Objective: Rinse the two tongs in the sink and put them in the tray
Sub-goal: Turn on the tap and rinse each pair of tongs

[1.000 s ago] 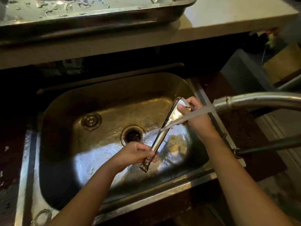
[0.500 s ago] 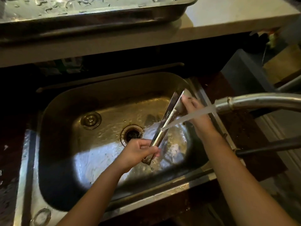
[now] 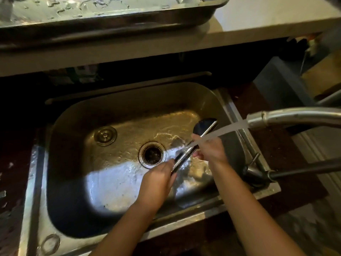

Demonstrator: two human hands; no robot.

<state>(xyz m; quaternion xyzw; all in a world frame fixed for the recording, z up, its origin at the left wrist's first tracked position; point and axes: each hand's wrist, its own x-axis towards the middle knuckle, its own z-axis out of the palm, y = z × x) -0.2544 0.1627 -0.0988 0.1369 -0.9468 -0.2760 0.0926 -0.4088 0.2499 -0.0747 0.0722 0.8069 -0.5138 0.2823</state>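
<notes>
The person is holding 1 pair of tongs (image 3: 191, 146) slantwise over the sink (image 3: 77, 182), right of the drain (image 3: 152, 153), so that the stream from the faucet (image 3: 287, 116) at the right edge of the frame is striking its middle and running down its length. The left hand (image 3: 157, 179) is closing around the lower end, and the right hand (image 3: 210, 148) is gripping the shaft just under the stream, probably to steady and turn it while the water is sheeting off; the dark rounded upper end is pointing toward the sink's upper-right wall. Only this 1 pair is showing, so I cannot tell where the second is lying. The tray (image 3: 110, 21) is waiting on the pale tabletop (image 3: 267, 19) at the top of the frame, wet with droplets, well apart from the hands. A loose stopper (image 3: 105, 135) is sitting left of the drain. The steel basin is glistening under a patch of light, while the surroundings are looking dim and cluttered
</notes>
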